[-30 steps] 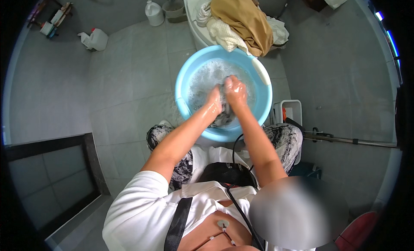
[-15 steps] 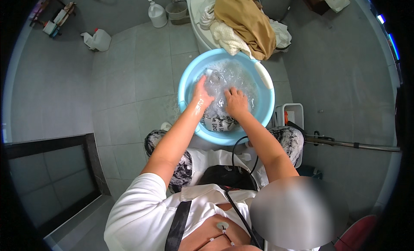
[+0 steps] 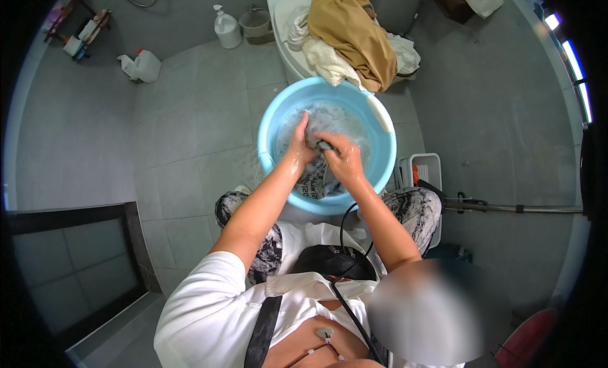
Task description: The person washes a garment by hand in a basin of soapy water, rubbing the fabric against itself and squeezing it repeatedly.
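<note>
A light blue plastic tub (image 3: 265, 124) of cloudy, foamy water stands between my knees. In it lies a wet pale garment (image 3: 315, 181) with dark print, partly under water. My left hand (image 3: 300, 143) holds a bunched part of the cloth at the middle of the tub, its index finger pointing away from me. Facing it, my right hand (image 3: 342, 158) has its fingers curled over the same bunch. The cloth hides some of the left fingertips.
Brown and cream clothes (image 3: 354, 36) lie heaped on the toilet (image 3: 286, 51), touching the tub's far rim. A pump bottle (image 3: 227, 29), a small bucket (image 3: 256, 25) and a white jug (image 3: 142, 67) stand at the back. A white basket (image 3: 432, 162) and a metal pole (image 3: 506, 208) are on the right.
My hands have come closer together, and a bunch of the garment is now raised between them. The right fingers have curled from spread. The whole view has shifted slightly.
</note>
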A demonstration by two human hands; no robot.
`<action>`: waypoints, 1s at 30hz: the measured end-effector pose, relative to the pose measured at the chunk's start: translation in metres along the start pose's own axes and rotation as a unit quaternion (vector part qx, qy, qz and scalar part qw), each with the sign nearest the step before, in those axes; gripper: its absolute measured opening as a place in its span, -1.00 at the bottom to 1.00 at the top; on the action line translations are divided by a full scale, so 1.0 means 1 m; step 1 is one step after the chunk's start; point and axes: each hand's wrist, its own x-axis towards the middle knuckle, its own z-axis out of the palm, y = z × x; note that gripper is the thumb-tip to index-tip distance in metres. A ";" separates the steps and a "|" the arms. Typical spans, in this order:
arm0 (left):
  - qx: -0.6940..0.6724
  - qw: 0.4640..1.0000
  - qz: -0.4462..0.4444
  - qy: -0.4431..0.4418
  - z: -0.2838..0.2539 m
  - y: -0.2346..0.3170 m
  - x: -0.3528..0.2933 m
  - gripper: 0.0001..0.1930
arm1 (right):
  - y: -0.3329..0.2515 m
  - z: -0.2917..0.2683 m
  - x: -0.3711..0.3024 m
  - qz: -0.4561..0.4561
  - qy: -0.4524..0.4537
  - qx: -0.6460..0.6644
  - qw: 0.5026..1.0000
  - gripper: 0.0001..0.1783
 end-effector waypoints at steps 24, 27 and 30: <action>-0.022 0.961 0.163 0.221 -0.028 -0.005 0.025 -0.59 | 0.124 0.010 0.037 0.321 0.190 -0.026 0.928 -0.59; 0.003 0.959 0.156 0.236 -0.034 -0.005 0.022 -0.53 | 0.142 0.017 0.029 0.352 0.264 0.062 0.896 -0.49; 0.011 0.982 0.113 0.150 -0.097 -0.013 0.048 -0.58 | 0.125 0.045 0.011 0.227 0.210 -0.096 0.946 -0.34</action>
